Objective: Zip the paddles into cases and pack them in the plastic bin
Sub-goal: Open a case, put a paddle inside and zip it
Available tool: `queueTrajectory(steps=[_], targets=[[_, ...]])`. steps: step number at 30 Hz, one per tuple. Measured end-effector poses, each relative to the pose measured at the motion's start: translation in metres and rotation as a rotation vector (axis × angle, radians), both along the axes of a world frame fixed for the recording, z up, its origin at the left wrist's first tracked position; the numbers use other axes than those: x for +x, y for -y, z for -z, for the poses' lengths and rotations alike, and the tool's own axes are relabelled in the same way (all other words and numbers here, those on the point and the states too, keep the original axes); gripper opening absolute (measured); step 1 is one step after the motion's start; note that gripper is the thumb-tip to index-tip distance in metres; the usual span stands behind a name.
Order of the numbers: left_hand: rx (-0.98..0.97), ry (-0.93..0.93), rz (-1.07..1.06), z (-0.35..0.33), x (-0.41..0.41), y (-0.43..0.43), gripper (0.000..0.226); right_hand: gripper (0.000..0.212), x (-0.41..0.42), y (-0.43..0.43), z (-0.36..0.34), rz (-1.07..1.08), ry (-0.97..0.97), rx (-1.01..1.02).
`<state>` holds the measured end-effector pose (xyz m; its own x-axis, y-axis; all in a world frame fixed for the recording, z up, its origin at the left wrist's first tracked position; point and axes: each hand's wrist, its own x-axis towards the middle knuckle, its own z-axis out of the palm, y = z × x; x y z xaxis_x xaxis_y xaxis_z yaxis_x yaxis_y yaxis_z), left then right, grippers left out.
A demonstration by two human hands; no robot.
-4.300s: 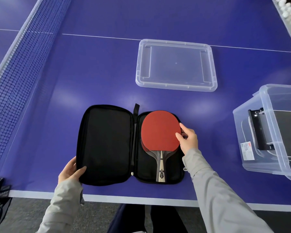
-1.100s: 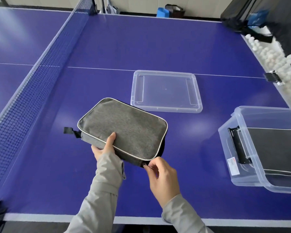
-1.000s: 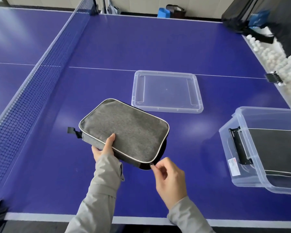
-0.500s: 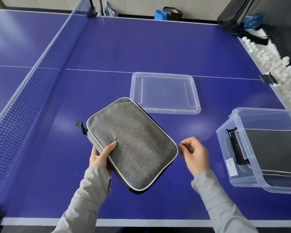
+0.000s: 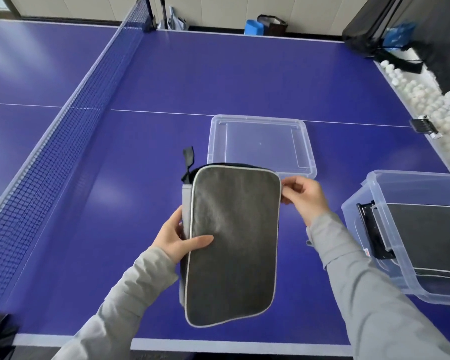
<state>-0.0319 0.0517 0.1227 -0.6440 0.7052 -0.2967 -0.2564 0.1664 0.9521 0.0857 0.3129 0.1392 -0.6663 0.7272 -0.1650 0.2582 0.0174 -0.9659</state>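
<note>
The grey case (image 5: 231,242) is held above the bench (image 5: 89,203). The left hand (image 5: 176,239) grips its left edge and the right hand (image 5: 303,197) pinches its upper right edge, so the zipping looks nearly done. To the right, the plastic bin (image 5: 351,224) holds one dark case (image 5: 431,229); this one is not yet in, and the lid (image 5: 260,141) lies beyond.

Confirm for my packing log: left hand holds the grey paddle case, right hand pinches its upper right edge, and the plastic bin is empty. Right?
Not empty: the head view shows the plastic bin holding another case. Left hand and right hand on the grey paddle case are as stated.
</note>
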Motion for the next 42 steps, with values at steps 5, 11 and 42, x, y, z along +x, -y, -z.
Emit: queueTrajectory(steps=[5,11,42], targets=[[-0.064,-0.213,0.127,-0.006,-0.004,0.006,0.059,0.027,-0.003,-0.009,-0.024,-0.094,0.011,0.124],[-0.261,-0.511,0.258,-0.017,-0.017,0.001,0.065,0.031,-0.015,0.015,-0.048,-0.215,-0.021,0.291],[0.088,0.613,-0.65,0.041,-0.025,0.001,0.026,0.062,-0.003,0.137,0.025,0.251,-0.076,-0.753]])
